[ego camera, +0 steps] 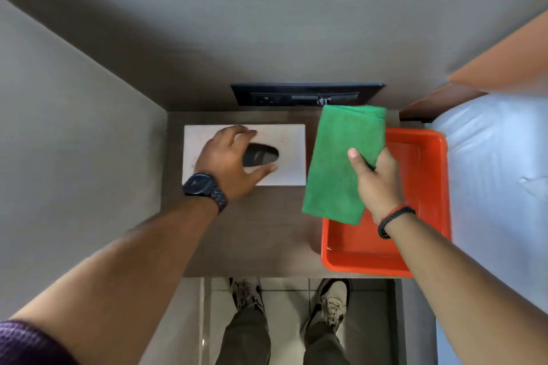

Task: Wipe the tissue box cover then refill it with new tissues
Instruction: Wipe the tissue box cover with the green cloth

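A white rectangular tissue box cover [289,142] with a dark oval slot lies on the brown nightstand [255,231]. My left hand [229,163] rests on top of it, fingers spread over the slot and around its near edge. My right hand [376,178] holds a folded green microfibre cloth [341,163] by its right side, lifted above the nightstand just right of the cover. The cloth hangs partly over an orange tray. No tissues are visible.
The orange plastic tray [427,157] sits at the nightstand's right edge, against a bed with a light blue sheet [498,163]. A black socket panel [305,93] is on the back wall. Grey walls close in at left and back. My feet stand on tile below.
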{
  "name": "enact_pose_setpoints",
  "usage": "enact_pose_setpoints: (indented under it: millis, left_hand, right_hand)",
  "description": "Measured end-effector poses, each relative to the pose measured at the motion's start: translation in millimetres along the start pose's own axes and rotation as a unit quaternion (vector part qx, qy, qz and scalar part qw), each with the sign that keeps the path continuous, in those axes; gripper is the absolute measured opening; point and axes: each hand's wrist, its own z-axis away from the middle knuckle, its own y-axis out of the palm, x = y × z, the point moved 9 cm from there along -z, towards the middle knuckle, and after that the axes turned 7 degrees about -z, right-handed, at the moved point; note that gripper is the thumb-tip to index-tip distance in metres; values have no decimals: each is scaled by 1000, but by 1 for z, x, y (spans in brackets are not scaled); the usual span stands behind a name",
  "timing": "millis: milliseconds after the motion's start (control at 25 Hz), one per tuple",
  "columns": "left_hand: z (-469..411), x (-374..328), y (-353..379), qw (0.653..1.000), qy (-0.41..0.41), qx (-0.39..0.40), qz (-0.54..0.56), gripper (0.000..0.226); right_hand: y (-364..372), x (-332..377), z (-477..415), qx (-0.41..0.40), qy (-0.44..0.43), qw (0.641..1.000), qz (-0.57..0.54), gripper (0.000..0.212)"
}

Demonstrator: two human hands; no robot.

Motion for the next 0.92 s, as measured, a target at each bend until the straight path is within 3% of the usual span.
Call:
enact_pose_setpoints:
  millis: [200, 320, 480, 600, 680, 760, 920]
  left_hand:
    - [0, 87, 17, 991, -54, 102, -73, 131]
    - [1, 107, 39, 979, -46, 158, -116, 152]
    - [3, 117, 56, 975, -44, 182, -120, 153]
    - [1, 115, 56, 977, -38, 175, -116, 152]
    - [0, 113, 55, 979, -33, 166, -118, 152]
    - [0, 113, 55, 980, -31, 160, -116, 152]
    - [2, 116, 59, 982, -32, 160, -94, 151]
  right_hand:
    - [90, -2, -12, 69, 49, 996, 22, 21]
    - [112, -13, -22, 60, 57, 993, 80, 22]
    - [110, -4, -16, -66, -15, 961, 267, 35]
    - [115, 11, 4, -124, -115, 914, 368, 70]
    - [136, 10, 11, -57, -186, 879, 436, 72]
    - [157, -8, 11, 36, -189, 847, 496, 72]
    - [179, -15, 8, 57, -193, 834, 514, 73]
